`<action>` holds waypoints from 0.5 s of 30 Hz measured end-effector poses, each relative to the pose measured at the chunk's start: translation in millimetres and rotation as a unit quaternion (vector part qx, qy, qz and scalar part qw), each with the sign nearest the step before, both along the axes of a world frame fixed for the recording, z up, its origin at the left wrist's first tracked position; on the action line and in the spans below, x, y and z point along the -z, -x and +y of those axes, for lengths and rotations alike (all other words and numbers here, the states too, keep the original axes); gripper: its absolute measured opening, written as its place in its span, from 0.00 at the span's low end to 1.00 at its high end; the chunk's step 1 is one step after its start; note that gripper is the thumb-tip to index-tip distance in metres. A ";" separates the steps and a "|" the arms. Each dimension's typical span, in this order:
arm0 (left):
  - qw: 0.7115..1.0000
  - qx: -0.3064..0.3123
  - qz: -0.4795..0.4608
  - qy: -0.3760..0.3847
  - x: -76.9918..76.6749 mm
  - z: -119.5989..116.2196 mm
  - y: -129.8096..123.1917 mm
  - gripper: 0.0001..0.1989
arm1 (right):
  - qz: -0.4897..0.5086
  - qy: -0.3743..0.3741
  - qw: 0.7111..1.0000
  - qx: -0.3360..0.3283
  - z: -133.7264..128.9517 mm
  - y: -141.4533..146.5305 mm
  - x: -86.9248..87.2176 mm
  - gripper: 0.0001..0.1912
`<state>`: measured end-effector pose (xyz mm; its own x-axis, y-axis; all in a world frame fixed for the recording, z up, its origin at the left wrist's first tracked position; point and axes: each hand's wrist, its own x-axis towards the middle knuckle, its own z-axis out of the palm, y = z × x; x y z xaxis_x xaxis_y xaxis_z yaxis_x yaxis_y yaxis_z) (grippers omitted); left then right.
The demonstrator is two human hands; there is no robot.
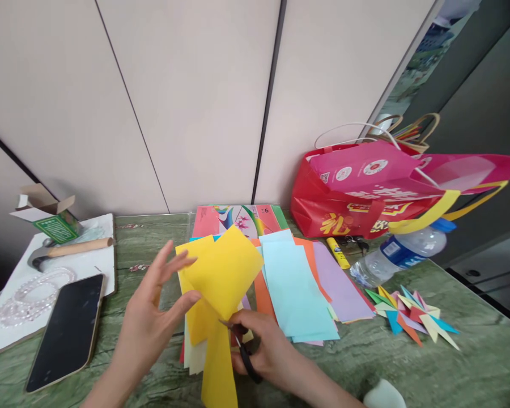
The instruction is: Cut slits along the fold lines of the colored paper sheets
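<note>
A yellow paper sheet [227,269] is raised in front of me, with a long yellow strip [219,368] hanging below it. My right hand [266,348] holds black-handled scissors [245,356], whose blades meet the paper where sheet and strip join. My left hand [153,306] is beside the sheet's left edge, fingers apart, thumb tip close to or against the paper; whether it touches cannot be made out. More yellow paper [195,323] lies beneath, and light blue sheets [295,289] are to the right.
A phone [68,331], a hammer [72,249], beads [38,297] and a small box [57,224] are at the left. On the right stand red bags [344,192], a tilted water bottle [402,255], a glue stick [338,253] and folded paper stars [412,314].
</note>
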<state>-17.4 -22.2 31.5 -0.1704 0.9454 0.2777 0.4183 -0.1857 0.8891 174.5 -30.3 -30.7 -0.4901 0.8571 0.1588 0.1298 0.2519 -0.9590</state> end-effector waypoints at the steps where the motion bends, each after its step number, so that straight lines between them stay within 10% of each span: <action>1: 1.000 -0.010 -0.005 0.017 0.1 0.8 1.6 0.27 | -0.005 -0.005 1.000 -0.013 -0.2 -0.2 0.5 0.11; 6: 0.979 -0.100 -0.152 0.087 -10.8 5.6 14.1 0.07 | -0.002 0.038 0.999 -0.025 3.4 -2.3 7.1 0.09; 9: 0.912 -0.206 -0.355 0.003 -19.8 12.4 21.6 0.04 | 0.061 0.108 0.992 0.032 9.0 -2.8 10.5 0.08; 15: 0.815 -0.169 -0.553 0.037 -8.3 20.1 6.0 0.13 | 0.207 0.143 0.941 0.226 15.6 -5.1 7.4 0.13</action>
<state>-23.4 -2.1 39.8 -0.5312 0.8000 -0.2791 -0.6314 -0.1541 0.7600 179.7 -14.8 -38.1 -0.0113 0.9998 -0.0134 -0.2381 -0.0157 -0.9711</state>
